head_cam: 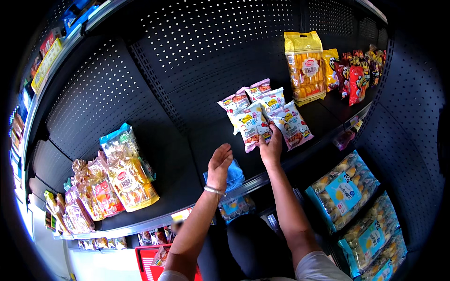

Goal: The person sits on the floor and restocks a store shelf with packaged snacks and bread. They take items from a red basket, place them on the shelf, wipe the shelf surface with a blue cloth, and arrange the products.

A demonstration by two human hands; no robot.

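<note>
Several small pink-and-white snack bags (252, 124) with a cartoon cat stand clustered on the black shelf (172, 175). My right hand (271, 145) is at the front of this group, its thumb over the lower right edge of the front bag and its fingers in the gap beside another snack bag (293, 126). Left of the bags, my left hand (219, 167) is raised with extended fingers and holds nothing. A blue folded cloth (235, 175) lies at the shelf's front, partly hidden behind that hand.
A tall yellow bread pack (306, 70) stands right of the group, with red and yellow bags (357, 84) beyond. Bread packs (128, 182) fill the left end. Large blue-labelled packs (342, 191) are lower right. A red basket (144, 263) is below left. The shelf's front edge (140, 224) curves past my forearms.
</note>
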